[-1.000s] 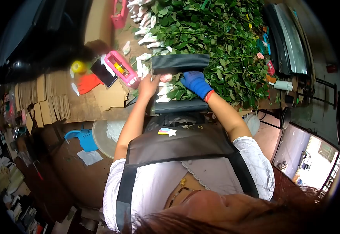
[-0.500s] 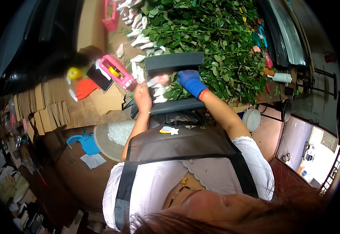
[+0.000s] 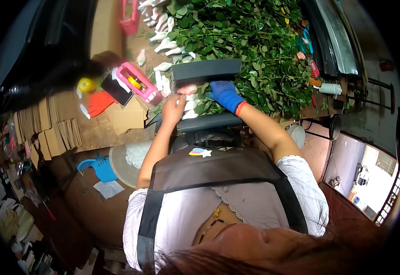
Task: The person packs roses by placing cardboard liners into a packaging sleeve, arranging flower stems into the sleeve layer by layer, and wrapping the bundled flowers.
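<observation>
My bare left hand [image 3: 173,109] has its fingers pinched together beside a pale pink rose head [image 3: 187,89]; whatever lies between the fingertips is too small to make out. Just right of it, my right hand [image 3: 226,97], in a blue glove, is closed around the rose's stem, which is mostly hidden by the glove and leaves. Both hands are between a dark ribbed panel [image 3: 207,70] and a dark padded edge [image 3: 211,123]. White-wrapped flower heads [image 3: 191,110] lie below the pink rose.
Leafy stems [image 3: 250,46] cover the table beyond, with wrapped heads [image 3: 165,45] along their left side. To the left are a pink tape dispenser [image 3: 138,84], a phone [image 3: 116,89], yellow tape [image 3: 86,85], an orange cloth [image 3: 101,104] and stacked cardboard [image 3: 55,121].
The view has shifted slightly. My left hand moved down and away from the rose, then back up to its lower left side. My gloved right hand has stayed nearly in place.
</observation>
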The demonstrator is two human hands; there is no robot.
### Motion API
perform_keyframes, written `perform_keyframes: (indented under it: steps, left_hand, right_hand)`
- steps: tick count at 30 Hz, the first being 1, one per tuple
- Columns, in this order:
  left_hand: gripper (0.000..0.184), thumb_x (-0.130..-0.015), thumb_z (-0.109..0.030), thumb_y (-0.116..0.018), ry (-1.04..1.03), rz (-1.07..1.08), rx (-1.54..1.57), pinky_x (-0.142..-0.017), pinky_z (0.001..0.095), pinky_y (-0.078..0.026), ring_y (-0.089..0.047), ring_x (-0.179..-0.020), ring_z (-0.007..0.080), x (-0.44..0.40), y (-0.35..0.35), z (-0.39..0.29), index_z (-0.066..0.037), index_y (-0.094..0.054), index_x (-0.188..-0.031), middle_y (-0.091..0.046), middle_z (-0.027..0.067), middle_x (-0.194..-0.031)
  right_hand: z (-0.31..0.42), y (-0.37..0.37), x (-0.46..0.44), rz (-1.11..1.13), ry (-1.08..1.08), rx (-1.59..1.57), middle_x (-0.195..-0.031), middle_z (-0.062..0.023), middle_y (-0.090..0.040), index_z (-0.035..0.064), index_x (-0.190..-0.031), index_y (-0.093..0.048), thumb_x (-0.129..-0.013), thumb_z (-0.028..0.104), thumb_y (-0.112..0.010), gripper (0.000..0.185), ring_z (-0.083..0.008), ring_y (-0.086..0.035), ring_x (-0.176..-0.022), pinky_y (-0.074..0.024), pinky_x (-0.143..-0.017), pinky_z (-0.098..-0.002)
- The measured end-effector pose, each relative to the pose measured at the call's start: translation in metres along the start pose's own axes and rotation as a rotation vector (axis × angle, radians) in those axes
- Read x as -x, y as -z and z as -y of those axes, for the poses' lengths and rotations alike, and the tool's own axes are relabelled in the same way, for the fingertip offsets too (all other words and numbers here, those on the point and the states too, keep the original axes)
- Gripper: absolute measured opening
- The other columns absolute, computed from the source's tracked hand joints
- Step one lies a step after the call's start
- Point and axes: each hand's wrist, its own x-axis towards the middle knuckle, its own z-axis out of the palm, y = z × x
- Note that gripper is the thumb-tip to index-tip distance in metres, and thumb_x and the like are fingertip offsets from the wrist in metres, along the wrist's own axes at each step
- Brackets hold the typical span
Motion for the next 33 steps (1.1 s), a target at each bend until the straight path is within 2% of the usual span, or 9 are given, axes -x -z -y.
perform_keyframes:
  steps: [4, 6, 8, 12, 17, 20, 26, 28, 33]
  left_hand:
    - [0.029, -0.098, -0.027, -0.057, -0.026, -0.314, 0.321, -0.064, 0.0316, -0.045, -0.056, -0.068, 0.0159, 0.019, -0.015, 0.014, 0.000, -0.064, -0.088, -0.065, 0.0065, -0.076]
    - [0.022, -0.098, -0.018, -0.056, 0.195, -0.252, 0.618, -0.064, 0.0235, -0.041, -0.050, -0.072, 0.0048, 0.023, 0.023, 0.010, -0.003, -0.060, -0.083, -0.060, -0.0009, -0.076]
    - [0.020, -0.095, -0.017, -0.061, -0.209, -0.255, 0.333, -0.060, 0.0256, -0.041, -0.050, -0.065, 0.0070, 0.021, 0.032, 0.022, -0.003, -0.058, -0.082, -0.057, -0.0011, -0.069]
    - [0.038, -0.082, -0.037, -0.078, -0.015, 0.064, -0.027, -0.060, 0.0338, -0.047, -0.059, -0.062, 0.0138, 0.018, 0.028, 0.017, -0.004, -0.061, -0.088, -0.064, 0.0074, -0.070]
    - [0.041, -0.085, -0.045, -0.071, 0.071, 0.354, -0.118, -0.073, 0.0433, -0.051, -0.067, -0.079, 0.0370, 0.011, 0.019, 0.002, -0.004, -0.071, -0.089, -0.068, 0.0208, -0.079]
    - [0.035, -0.088, -0.038, -0.070, -0.062, 0.285, -0.024, -0.067, 0.0403, -0.049, -0.066, -0.071, 0.0308, 0.015, 0.013, 0.015, -0.003, -0.070, -0.088, -0.069, 0.0157, -0.076]
    - [0.028, -0.091, -0.020, -0.065, 0.220, 0.111, 0.561, -0.070, 0.0286, -0.045, -0.058, -0.070, 0.0148, 0.028, 0.060, 0.034, -0.002, -0.057, -0.071, -0.062, 0.0032, -0.069]
    - [0.023, -0.088, -0.015, -0.065, -0.191, -0.066, 0.322, -0.068, 0.0301, -0.046, -0.057, -0.070, 0.0143, 0.036, 0.070, 0.035, -0.002, -0.055, -0.071, -0.062, 0.0052, -0.072]
    - [0.035, -0.078, -0.028, -0.078, 0.113, 0.146, 0.152, -0.070, 0.0346, -0.047, -0.057, -0.075, 0.0175, 0.048, 0.064, 0.032, -0.004, -0.052, -0.077, -0.060, 0.0097, -0.078]
  right_hand:
    - [0.000, -0.002, 0.000, -0.023, -0.020, -0.012, -0.108, -0.0165, -0.070, 0.0079, -0.109, -0.067, -0.080, 0.051, -0.070, 0.052, -0.0334, -0.067, -0.100, -0.0531, -0.086, -0.0449]
    - [0.001, 0.003, 0.003, 0.003, -0.023, -0.030, -0.109, -0.0171, -0.070, 0.0076, -0.110, -0.066, -0.079, 0.051, -0.071, 0.054, -0.0333, -0.067, -0.101, -0.0529, -0.087, -0.0454]
    - [-0.001, 0.012, 0.008, 0.028, 0.022, -0.050, -0.109, -0.0173, -0.070, 0.0074, -0.110, -0.066, -0.077, 0.052, -0.072, 0.056, -0.0333, -0.067, -0.101, -0.0530, -0.087, -0.0457]
    - [-0.001, 0.006, -0.003, 0.055, 0.088, 0.019, -0.109, -0.0175, -0.070, 0.0075, -0.112, -0.066, -0.074, 0.053, -0.074, 0.060, -0.0332, -0.068, -0.101, -0.0535, -0.087, -0.0451]
    - [0.018, 0.013, 0.001, 0.092, -0.040, 0.122, -0.109, -0.0147, -0.071, 0.0092, -0.111, -0.066, -0.075, 0.047, -0.077, 0.054, -0.0296, -0.069, -0.100, -0.0544, -0.085, -0.0429]
    - [0.019, 0.005, 0.003, 0.050, -0.035, 0.108, -0.108, -0.0138, -0.071, 0.0096, -0.111, -0.067, -0.074, 0.044, -0.078, 0.051, -0.0289, -0.070, -0.099, -0.0545, -0.085, -0.0427]
    - [0.013, 0.016, 0.008, 0.064, -0.013, 0.047, -0.107, -0.0147, -0.071, 0.0103, -0.115, -0.065, -0.075, 0.046, -0.075, 0.055, -0.0322, -0.069, -0.098, -0.0542, -0.084, -0.0437]
    - [0.000, 0.027, 0.011, 0.091, 0.007, -0.049, -0.105, -0.0154, -0.071, 0.0103, -0.116, -0.064, -0.075, 0.048, -0.074, 0.056, -0.0340, -0.068, -0.097, -0.0541, -0.083, -0.0442]
    - [0.021, 0.063, 0.059, -0.200, 0.155, -0.308, -0.095, -0.0149, -0.071, 0.0200, -0.110, -0.066, -0.087, 0.048, -0.062, 0.036, -0.0349, -0.068, -0.090, -0.0525, -0.080, -0.0475]
